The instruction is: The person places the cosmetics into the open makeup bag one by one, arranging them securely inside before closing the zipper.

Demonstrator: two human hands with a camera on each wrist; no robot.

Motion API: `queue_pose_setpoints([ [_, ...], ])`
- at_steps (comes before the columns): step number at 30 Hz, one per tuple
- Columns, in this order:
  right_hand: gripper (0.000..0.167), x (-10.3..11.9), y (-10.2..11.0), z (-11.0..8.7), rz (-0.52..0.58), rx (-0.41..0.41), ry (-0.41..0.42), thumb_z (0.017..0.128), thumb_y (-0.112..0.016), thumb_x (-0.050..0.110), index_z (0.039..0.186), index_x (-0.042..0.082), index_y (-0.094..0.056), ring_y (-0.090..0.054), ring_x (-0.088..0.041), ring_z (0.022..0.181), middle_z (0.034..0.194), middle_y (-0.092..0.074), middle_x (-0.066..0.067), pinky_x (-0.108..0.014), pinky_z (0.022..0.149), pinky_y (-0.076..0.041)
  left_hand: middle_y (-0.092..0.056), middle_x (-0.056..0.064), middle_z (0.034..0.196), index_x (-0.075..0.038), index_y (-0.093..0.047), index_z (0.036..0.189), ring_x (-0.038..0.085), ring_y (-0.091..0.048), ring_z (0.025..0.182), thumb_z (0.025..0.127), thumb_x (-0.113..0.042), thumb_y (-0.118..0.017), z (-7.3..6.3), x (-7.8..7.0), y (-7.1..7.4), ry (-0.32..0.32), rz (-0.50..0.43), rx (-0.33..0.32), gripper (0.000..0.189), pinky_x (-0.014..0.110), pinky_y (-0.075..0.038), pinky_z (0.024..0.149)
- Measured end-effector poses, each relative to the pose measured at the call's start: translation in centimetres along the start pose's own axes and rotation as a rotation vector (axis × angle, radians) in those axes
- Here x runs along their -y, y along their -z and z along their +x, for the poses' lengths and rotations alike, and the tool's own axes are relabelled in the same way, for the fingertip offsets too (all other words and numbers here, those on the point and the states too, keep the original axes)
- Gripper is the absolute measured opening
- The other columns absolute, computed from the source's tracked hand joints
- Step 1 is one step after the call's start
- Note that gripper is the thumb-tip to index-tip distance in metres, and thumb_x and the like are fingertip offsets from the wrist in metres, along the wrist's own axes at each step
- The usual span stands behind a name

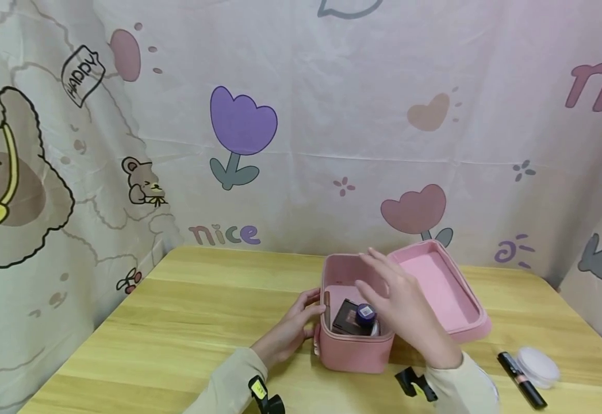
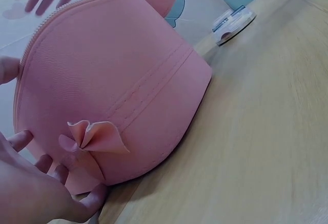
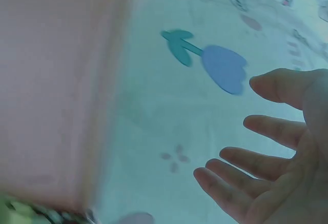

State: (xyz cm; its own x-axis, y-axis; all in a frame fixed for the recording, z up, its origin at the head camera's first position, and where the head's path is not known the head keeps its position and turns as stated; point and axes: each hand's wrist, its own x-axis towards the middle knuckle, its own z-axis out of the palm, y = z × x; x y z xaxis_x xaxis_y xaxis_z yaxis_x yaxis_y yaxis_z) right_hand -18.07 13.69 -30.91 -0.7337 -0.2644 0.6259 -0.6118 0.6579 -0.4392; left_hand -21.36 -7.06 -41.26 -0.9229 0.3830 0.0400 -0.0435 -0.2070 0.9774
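A pink cosmetic case (image 1: 355, 352) stands on the table with its lid (image 1: 443, 287) swung back to the right. My left hand (image 1: 292, 325) touches the case's left wall with spread fingers. In the left wrist view, fingertips rest beside a pink bow (image 2: 97, 139) and another reaches the zipper rim. Above the case mouth hovers my right hand (image 1: 401, 296), fingers extended and holding nothing; the right wrist view shows the fingers apart. Inside the case lie a flat dark compact (image 1: 344, 319), a dark blue round-capped item (image 1: 365, 314) and a slim brown stick (image 1: 327, 307) against the wall.
To the right of the case, a black tube with a pink band (image 1: 522, 379) lies beside a white round container (image 1: 537, 367). A printed curtain (image 1: 306, 115) hangs behind the wooden table (image 1: 202, 305).
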Motion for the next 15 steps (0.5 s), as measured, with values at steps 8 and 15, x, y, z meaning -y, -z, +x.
queue_pose_setpoints([
  [8, 0.044, 0.1, 3.7, -0.6, -0.068, -0.232, 0.107, 0.081, -0.073, 0.002, 0.124, 0.000, -0.063, -0.046, -0.041, 0.126, 0.135, -0.054, -0.020, -0.050, 0.106, -0.032, -0.019, 0.023, 0.152, 0.001, -0.022, 0.148, 0.035, -0.030, 0.133, 0.097, -0.021, -0.051, 0.0, 0.0, -0.1, 0.007, 0.008, -0.001, 0.063, 0.043, -0.040, 0.095],
  [15, 0.046, 0.0, 5.9, -1.6, -0.108, -0.306, 0.100, 0.078, -0.073, -0.002, 0.123, 0.000, -0.064, -0.039, -0.033, 0.133, 0.136, -0.054, -0.017, -0.043, 0.109, -0.030, -0.018, 0.023, 0.152, 0.001, -0.022, 0.148, 0.037, -0.030, 0.133, 0.097, -0.021, -0.051, 0.1, 0.1, 0.1, 0.004, 0.011, 0.008, 0.063, 0.043, -0.041, 0.095],
])
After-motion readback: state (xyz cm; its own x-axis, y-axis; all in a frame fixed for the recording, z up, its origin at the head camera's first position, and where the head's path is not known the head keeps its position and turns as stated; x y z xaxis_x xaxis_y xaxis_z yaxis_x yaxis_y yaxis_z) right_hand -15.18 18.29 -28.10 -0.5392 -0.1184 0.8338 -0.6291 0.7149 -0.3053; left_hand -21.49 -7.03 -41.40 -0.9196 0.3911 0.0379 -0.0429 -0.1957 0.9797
